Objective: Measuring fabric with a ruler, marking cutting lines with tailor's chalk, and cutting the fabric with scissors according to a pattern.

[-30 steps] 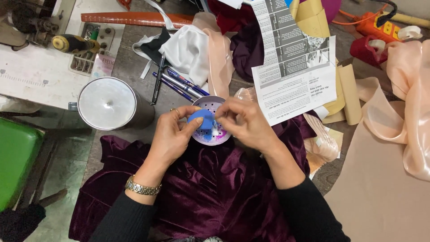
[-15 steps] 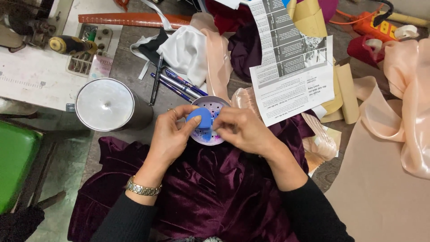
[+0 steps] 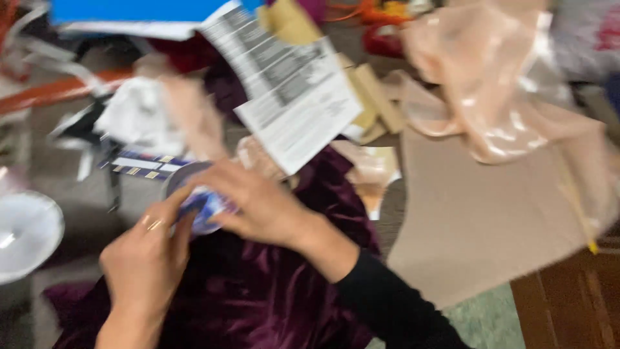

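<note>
We grip the small round blue-and-white container [image 3: 200,205] between both hands above the purple velvet fabric [image 3: 258,291], left hand [image 3: 145,258] steadying its near rim, right hand [image 3: 258,203] closed over its top, while a printed paper sheet [image 3: 290,97] lies beyond and a white lid [image 3: 26,232] sits to its left.

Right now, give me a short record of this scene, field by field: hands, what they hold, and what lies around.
Left hand: grips the round tin's near side
Right hand: over the tin from the far side
Round tin: blurred, blue and white
Under the hands: purple velvet fabric
Beyond: printed sheet, peach satin fabric
Far left: white round lid
</note>
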